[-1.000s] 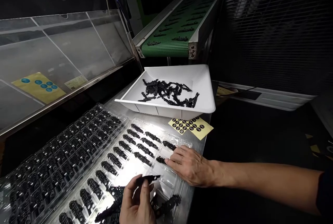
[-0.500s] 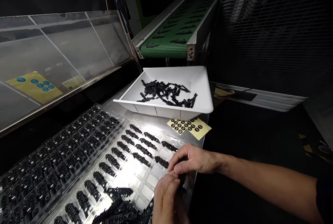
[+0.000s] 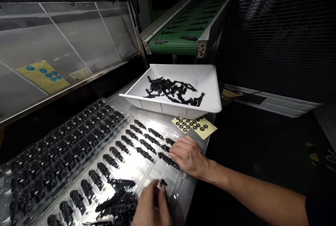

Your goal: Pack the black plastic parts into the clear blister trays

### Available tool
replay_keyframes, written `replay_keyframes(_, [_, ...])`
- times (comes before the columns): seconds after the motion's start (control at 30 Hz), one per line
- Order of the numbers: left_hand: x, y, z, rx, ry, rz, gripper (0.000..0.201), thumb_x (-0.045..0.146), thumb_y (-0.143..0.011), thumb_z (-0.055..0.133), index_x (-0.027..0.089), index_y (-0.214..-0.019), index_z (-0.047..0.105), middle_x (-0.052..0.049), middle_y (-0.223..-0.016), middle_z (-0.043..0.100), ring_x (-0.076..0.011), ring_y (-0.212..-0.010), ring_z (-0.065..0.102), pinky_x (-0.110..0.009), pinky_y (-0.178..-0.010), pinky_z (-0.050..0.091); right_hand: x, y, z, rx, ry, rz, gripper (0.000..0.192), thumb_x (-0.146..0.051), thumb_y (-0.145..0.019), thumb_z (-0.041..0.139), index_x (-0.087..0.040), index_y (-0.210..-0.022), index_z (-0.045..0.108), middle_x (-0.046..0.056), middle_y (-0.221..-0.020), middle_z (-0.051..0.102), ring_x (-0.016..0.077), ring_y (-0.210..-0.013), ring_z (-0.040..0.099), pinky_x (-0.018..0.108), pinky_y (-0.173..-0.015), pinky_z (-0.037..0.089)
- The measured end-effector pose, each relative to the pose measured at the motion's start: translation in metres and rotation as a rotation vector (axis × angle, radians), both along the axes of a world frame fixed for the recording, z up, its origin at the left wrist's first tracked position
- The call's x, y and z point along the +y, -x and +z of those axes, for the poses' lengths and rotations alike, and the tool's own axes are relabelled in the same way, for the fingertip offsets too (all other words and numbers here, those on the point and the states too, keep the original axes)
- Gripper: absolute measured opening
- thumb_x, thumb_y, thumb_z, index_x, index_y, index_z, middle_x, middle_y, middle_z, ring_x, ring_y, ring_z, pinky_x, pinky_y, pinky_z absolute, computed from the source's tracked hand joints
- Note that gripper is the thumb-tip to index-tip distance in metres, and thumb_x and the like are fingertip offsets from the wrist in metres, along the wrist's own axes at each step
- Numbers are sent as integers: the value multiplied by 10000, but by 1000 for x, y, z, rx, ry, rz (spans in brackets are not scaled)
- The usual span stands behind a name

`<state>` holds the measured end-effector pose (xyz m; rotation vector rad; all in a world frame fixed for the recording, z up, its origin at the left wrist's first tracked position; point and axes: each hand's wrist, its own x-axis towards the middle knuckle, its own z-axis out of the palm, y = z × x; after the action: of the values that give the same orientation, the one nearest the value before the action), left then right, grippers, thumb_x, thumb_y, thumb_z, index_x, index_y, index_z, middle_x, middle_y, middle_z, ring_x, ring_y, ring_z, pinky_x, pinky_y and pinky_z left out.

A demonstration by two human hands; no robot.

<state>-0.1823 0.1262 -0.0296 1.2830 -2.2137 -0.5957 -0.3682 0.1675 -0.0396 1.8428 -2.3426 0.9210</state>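
Observation:
My left hand (image 3: 152, 205), blurred at the bottom middle, is closed in a pinch with the tip of a small black plastic part (image 3: 163, 182) sticking up from its fingers. My right hand (image 3: 189, 155) reaches over the right column of the clear blister tray (image 3: 141, 166). Its bent fingers are closed on a black plastic part (image 3: 165, 147) in a pocket there, whose right end they hide. A similar black part lies just below those fingers. Left of my left hand, a loose pile of black parts (image 3: 119, 203) lies on the tray.
Behind stands a white bin (image 3: 126, 96) holding a heap of black parts. Yellow sticker sheets (image 3: 207, 132) lie before it. A green conveyor (image 3: 175, 47) carrying parts ends above the bin. Filled clear trays (image 3: 65, 138) are stacked at left. The metal table's edge runs along the right.
My hands have come apart. My right hand has moved onto the tray's right column, where another black part now shows. My left hand has drawn down and left. The view has shifted slightly.

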Motion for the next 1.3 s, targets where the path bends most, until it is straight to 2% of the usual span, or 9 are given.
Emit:
replay_keyframes(0.07, [-14,11,13,19,-117,92,291,410,-848,548,229,-1060,631,-21,-835,691,-159,-696,626,-265,-651,464,3,5,5,-12,-58,23,149,-226,-898,570,-182,-777,644,26,-769,621,191,-837,482,344,-774,357])
replay_keyframes(0.23, [-38,32,28,-82,-300,84,300,359,-855,497,223,-1077,645,-45,-958,690,-183,-777,633,-303,-706,458,0,17,14,-22,-145,122,164,-235,-898,561,-186,-1020,658,57,-928,606,198,-891,447,340,-808,375])
replay_keyframes(0.43, [-22,43,25,-319,-20,190,322,299,-916,415,192,-1194,536,-59,-1091,637,-190,-789,613,-300,-618,409,-10,25,13,-54,-167,219,169,-226,-898,549,-175,-807,682,48,-895,589,190,-876,439,326,-800,381])
replay_keyframes(0.53, [-13,55,20,-583,120,100,286,225,-936,305,190,-1030,572,-61,-1019,616,-189,-679,597,-301,-527,339,-11,26,11,-64,-168,228,152,-218,-893,551,-177,-840,687,50,-906,593,194,-882,436,327,-797,384])
replay_keyframes(0.73, [-7,80,23,-738,49,-64,346,100,-889,248,159,-865,588,-98,-940,576,-223,-726,629,-315,-558,376,-4,26,8,-80,-124,224,152,-215,-892,542,-175,-905,688,59,-918,590,201,-897,435,335,-802,387])
replay_keyframes(0.9, [-12,68,27,-631,-103,-135,249,181,-892,412,139,-1067,584,-98,-1023,562,-170,-849,621,-260,-696,468,0,25,7,-78,-116,254,155,-212,-891,533,-167,-896,681,63,-923,582,202,-901,433,347,-820,386])
replay_keyframes(1.03, [-8,60,15,-551,-128,-48,359,206,-904,421,93,-1225,536,-141,-1107,545,-238,-997,566,-312,-760,480,1,29,4,-54,-109,267,155,-216,-882,539,-169,-935,677,67,-930,578,208,-915,424,351,-815,387])
replay_keyframes(1.17, [-4,39,9,-418,109,-69,365,278,-917,436,123,-1222,563,-114,-1097,598,-242,-1016,534,-331,-768,489,3,31,10,-60,-90,265,176,-198,-880,539,-166,-988,675,76,-917,582,212,-917,429,350,-801,393])
replay_keyframes(1.3, [-41,-11,27,-489,294,-20,383,281,-920,395,152,-1224,589,-128,-1212,585,-274,-1050,493,-387,-824,468,3,3,33,-135,-56,310,188,-222,-934,489,-158,-934,666,57,-823,589,181,-821,459,340,-795,398])
